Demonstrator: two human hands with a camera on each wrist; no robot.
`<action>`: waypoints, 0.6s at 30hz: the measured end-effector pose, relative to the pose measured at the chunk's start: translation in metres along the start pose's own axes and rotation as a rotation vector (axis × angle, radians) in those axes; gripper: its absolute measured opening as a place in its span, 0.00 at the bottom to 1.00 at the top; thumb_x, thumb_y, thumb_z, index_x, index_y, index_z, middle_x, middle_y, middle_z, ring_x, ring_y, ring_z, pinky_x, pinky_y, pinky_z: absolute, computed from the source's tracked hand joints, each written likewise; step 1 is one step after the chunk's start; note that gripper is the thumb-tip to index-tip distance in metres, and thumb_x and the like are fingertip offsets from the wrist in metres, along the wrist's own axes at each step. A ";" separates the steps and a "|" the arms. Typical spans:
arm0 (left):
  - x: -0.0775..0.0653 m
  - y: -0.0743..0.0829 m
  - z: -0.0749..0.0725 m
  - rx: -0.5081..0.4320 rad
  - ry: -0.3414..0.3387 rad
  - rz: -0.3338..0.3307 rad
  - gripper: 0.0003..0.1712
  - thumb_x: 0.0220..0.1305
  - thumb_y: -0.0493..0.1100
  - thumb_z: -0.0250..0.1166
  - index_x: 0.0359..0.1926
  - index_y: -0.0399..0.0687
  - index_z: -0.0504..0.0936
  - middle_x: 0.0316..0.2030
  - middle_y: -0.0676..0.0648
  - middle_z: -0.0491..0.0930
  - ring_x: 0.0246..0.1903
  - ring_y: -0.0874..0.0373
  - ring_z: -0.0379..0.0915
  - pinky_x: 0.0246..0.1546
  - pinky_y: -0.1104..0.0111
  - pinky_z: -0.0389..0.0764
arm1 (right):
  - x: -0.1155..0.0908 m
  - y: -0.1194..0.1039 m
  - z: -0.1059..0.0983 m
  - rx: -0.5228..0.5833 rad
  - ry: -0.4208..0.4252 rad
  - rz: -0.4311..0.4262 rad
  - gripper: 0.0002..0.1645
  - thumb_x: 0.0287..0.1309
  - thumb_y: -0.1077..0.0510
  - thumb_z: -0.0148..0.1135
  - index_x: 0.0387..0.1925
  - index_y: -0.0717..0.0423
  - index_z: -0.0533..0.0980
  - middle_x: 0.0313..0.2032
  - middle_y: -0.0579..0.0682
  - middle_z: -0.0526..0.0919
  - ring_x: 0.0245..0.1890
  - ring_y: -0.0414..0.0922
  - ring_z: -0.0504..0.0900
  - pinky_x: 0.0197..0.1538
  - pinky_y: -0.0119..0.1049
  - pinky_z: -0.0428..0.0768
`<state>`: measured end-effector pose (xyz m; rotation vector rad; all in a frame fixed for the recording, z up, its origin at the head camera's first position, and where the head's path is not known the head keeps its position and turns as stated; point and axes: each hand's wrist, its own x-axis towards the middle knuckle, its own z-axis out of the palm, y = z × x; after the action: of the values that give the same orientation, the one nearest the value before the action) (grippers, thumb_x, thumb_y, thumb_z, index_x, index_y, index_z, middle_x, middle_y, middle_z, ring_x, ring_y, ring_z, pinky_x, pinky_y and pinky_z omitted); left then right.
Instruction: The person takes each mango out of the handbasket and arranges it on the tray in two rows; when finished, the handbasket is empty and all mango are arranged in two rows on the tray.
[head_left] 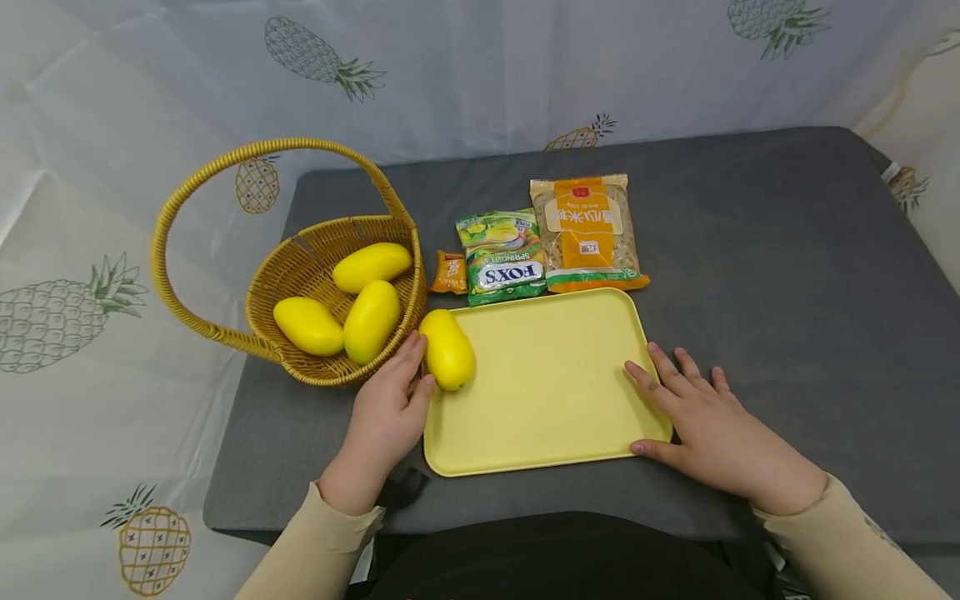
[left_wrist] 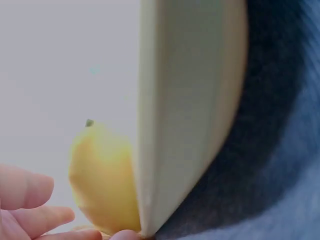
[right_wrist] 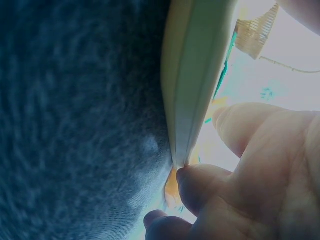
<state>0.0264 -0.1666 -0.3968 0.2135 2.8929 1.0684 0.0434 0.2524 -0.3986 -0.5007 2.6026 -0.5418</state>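
Note:
A yellow mango (head_left: pixel 448 350) lies at the left end of a pale yellow tray (head_left: pixel 551 383). My left hand (head_left: pixel 388 408) is beside it, between the basket and the tray, with fairly straight fingers close to the fruit's left side. In the left wrist view the mango (left_wrist: pixel 105 180) stands past the fingertips (left_wrist: pixel 50 220), and the tray's outer wall (left_wrist: pixel 185 100) rises beside it. My right hand (head_left: pixel 712 425) is spread over the tray's right edge. The right wrist view has a fingertip (right_wrist: pixel 192 182) at the tray's rim (right_wrist: pixel 200 85).
A wicker basket (head_left: pixel 330 229) with a tall handle holds three mangoes (head_left: pixel 372 321) at the left. Behind the tray lie a small orange packet (head_left: pixel 450 272), a green FOX'S bag (head_left: pixel 504 254) and a larger clear-and-orange food bag (head_left: pixel 587 233). Dark grey cloth (head_left: pixel 787 275) covers the table.

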 end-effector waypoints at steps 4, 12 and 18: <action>-0.003 0.000 -0.002 0.015 0.008 0.024 0.34 0.80 0.39 0.65 0.80 0.33 0.69 0.81 0.36 0.67 0.81 0.42 0.66 0.69 0.47 0.81 | 0.001 -0.001 0.000 -0.013 0.000 0.000 0.64 0.64 0.28 0.74 0.90 0.39 0.54 0.90 0.60 0.42 0.85 0.77 0.45 0.74 0.87 0.47; -0.004 0.000 -0.005 0.059 -0.002 0.052 0.36 0.79 0.38 0.66 0.82 0.38 0.68 0.83 0.37 0.65 0.82 0.43 0.63 0.79 0.42 0.68 | 0.001 -0.001 0.000 -0.016 -0.003 0.003 0.64 0.64 0.28 0.74 0.90 0.39 0.54 0.90 0.60 0.42 0.85 0.77 0.45 0.74 0.87 0.47; -0.008 0.008 -0.014 0.077 0.054 0.098 0.33 0.77 0.39 0.68 0.79 0.38 0.74 0.81 0.38 0.69 0.80 0.42 0.67 0.75 0.40 0.74 | 0.000 -0.001 0.000 -0.013 0.001 0.006 0.64 0.64 0.27 0.73 0.90 0.39 0.53 0.90 0.60 0.42 0.85 0.77 0.45 0.74 0.87 0.47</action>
<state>0.0334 -0.1708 -0.3808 0.3382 3.0034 0.9913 0.0435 0.2511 -0.3982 -0.4975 2.6093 -0.5236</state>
